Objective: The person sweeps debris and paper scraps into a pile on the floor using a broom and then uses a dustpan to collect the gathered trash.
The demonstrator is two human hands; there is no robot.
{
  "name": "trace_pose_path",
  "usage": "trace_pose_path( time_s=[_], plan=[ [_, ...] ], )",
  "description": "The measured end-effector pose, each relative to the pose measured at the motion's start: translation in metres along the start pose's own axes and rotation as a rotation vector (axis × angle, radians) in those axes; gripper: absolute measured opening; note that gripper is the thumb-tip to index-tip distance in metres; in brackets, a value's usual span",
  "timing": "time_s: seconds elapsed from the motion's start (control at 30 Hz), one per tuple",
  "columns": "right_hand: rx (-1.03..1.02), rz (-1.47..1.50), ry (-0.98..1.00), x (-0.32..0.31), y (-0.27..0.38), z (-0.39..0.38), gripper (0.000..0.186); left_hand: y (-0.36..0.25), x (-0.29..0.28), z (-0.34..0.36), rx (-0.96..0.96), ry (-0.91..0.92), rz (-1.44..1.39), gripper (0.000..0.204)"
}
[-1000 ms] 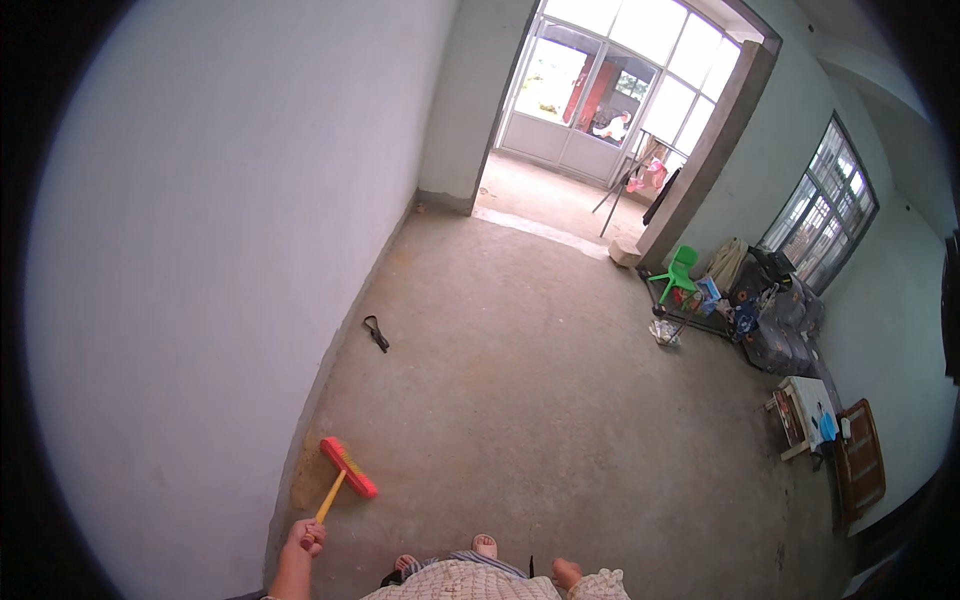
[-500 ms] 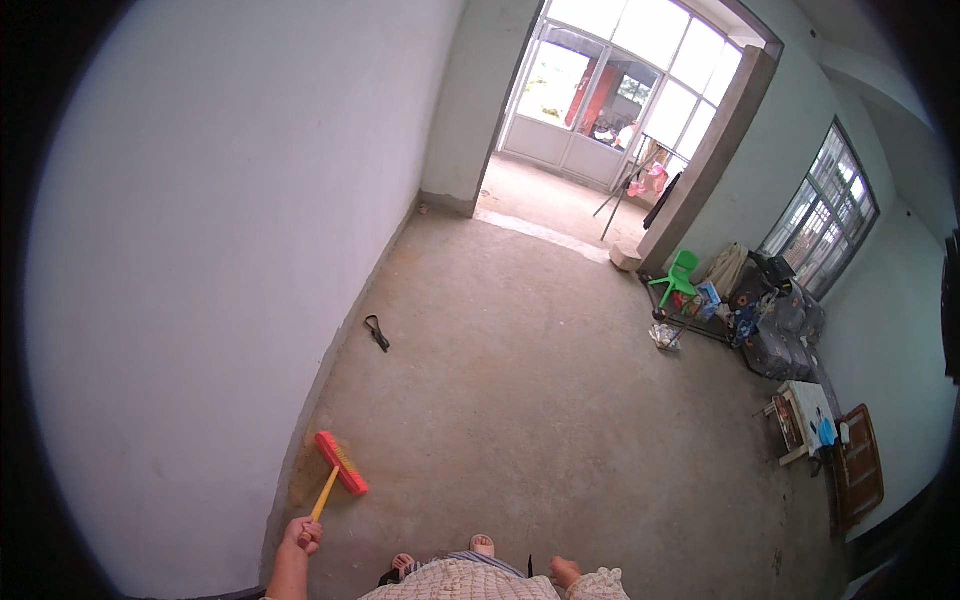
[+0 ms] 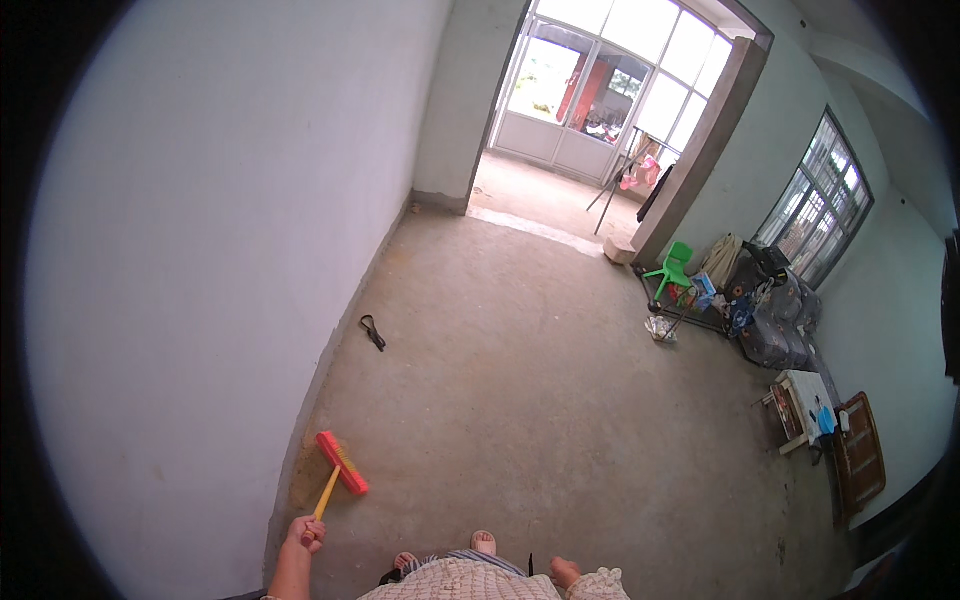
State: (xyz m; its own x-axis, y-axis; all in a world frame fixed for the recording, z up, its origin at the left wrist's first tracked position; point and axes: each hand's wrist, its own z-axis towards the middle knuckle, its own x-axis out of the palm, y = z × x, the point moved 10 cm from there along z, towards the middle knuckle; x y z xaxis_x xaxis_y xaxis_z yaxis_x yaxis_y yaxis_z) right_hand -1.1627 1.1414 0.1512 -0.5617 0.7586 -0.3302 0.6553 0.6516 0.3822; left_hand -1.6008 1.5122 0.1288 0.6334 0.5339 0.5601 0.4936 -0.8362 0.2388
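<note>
A broom with a red head (image 3: 342,464) and a short-looking yellow handle (image 3: 326,494) is at the lower left, close to the base of the white wall. My left hand (image 3: 307,534) is closed around the upper end of that handle. The bristles appear to be over a brownish, dusty patch of floor (image 3: 307,473) along the wall. My right hand (image 3: 565,572) hangs by my right side with its fingers curled in, and nothing shows in it. A thin dark strip (image 3: 530,564) shows beside my clothing, to the left of that hand.
A black looped strap (image 3: 373,332) lies on the concrete floor (image 3: 500,380) near the left wall. Ahead is a wide doorway with a stone block (image 3: 619,250) by its post. At right stand a green chair (image 3: 675,262), piled goods, a small white table (image 3: 805,405) and a leaning brown wooden panel (image 3: 858,452).
The doorway, strap and furniture sit slightly further left and higher in the picture. The broom and both hands keep nearly the same place in it, with my left hand still gripping the handle.
</note>
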Motion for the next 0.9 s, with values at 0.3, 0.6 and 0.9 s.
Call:
trace_pose_path(
  time_s=[0.3,0.6,0.9],
  plan=[
    [0.021,-0.018,-0.003,0.009,0.006,-0.028,0.037,0.007,0.014,-0.001,0.026,0.034,0.022,0.021],
    [-0.108,-0.254,0.024,0.012,0.010,0.000,0.028,0.012,0.024,-0.002,0.026,0.084,-0.079,0.021],
    [-0.467,-0.719,0.048,0.017,0.042,0.008,0.023,-0.005,0.009,-0.005,0.106,0.045,-0.102,0.019]
  ],
)
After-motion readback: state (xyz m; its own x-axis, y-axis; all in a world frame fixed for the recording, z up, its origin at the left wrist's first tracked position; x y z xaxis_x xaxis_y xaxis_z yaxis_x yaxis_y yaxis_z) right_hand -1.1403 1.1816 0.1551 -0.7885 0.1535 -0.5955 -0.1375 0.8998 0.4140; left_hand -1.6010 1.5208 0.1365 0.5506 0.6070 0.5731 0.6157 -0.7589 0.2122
